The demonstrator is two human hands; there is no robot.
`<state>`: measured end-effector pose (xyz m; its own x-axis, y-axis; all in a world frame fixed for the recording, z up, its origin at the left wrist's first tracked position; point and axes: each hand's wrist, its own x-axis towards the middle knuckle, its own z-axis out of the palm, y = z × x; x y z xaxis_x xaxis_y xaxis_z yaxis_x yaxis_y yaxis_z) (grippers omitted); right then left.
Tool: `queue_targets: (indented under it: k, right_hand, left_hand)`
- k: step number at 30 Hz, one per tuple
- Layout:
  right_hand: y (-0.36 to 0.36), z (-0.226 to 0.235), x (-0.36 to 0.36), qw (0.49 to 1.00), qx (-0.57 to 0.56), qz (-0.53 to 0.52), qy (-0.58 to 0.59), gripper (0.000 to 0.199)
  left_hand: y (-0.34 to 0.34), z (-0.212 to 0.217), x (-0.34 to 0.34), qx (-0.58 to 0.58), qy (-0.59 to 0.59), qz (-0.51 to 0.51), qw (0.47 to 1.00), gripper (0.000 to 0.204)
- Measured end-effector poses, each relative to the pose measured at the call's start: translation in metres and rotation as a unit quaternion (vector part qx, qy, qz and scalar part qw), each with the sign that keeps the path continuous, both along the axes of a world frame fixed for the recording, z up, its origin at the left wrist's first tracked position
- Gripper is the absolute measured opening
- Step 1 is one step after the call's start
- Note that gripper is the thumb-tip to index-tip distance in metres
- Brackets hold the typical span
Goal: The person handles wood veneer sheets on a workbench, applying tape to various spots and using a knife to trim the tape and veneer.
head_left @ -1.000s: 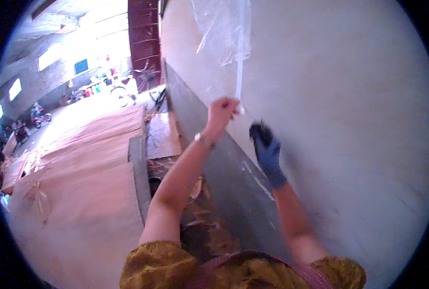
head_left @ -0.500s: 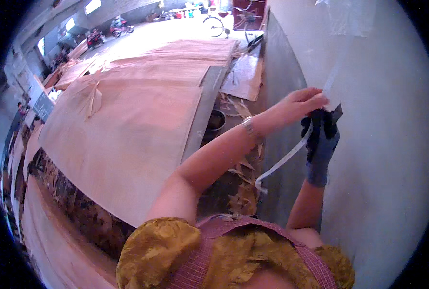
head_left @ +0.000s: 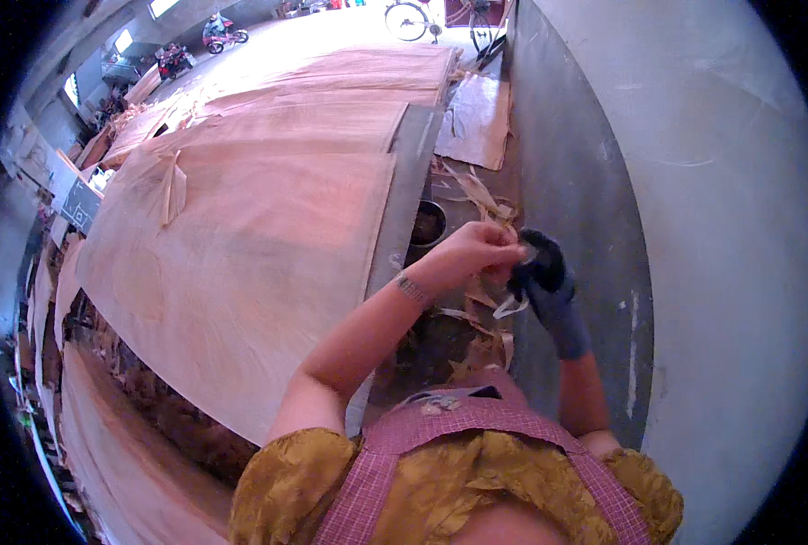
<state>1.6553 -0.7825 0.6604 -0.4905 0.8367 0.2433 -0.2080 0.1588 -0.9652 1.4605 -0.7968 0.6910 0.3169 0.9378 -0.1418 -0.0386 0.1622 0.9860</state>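
My left hand (head_left: 482, 252), bare and with a metal watch (head_left: 411, 289) at the wrist, is closed in a pinch against the fingers of my right hand. What lies between its fingertips is too small to make out. My right hand (head_left: 549, 277) wears a grey glove with black fingers, which are curled closed. A narrow white strip (head_left: 510, 309) dangles in a loop just below the gloved fingers and seems held in them. Both hands are in front of my checked apron (head_left: 477, 422), over the scrap-strewn gap beside the veneer stack.
Large thin wood veneer sheets (head_left: 241, 245) lie stacked on my left, one with a torn flap (head_left: 173, 189). A round bucket (head_left: 428, 224) stands beside the stack among veneer scraps (head_left: 477, 193). A pale wall (head_left: 722, 272) with a dark lower band rises on my right. Far off stands a bicycle (head_left: 408, 22).
Both hands have come down and left, away from the wall toward my body. The white strip now hangs shorter, in a loop. The dark flat blade by the gloved fingers no longer shows.
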Motion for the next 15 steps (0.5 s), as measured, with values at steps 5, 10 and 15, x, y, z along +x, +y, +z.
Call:
queue_targets:
  k: [5,10,15]
  right_hand:
    - [0.069,-0.052,-0.049,0.988,0.038,0.141,-0.044,0.058]
    - [0.151,-0.129,-0.092,0.888,-0.024,0.391,-0.241,0.043]
    - [0.318,-0.239,-0.117,0.743,-0.077,0.501,-0.437,0.03]
  left_hand:
    - [0.034,-0.048,-0.063,-0.041,0.077,0.02,0.996,0.022]
    - [0.038,-0.135,-0.113,-0.113,0.182,0.167,0.962,0.022]
    - [0.051,-0.255,-0.087,-0.258,0.045,0.491,0.831,0.025]
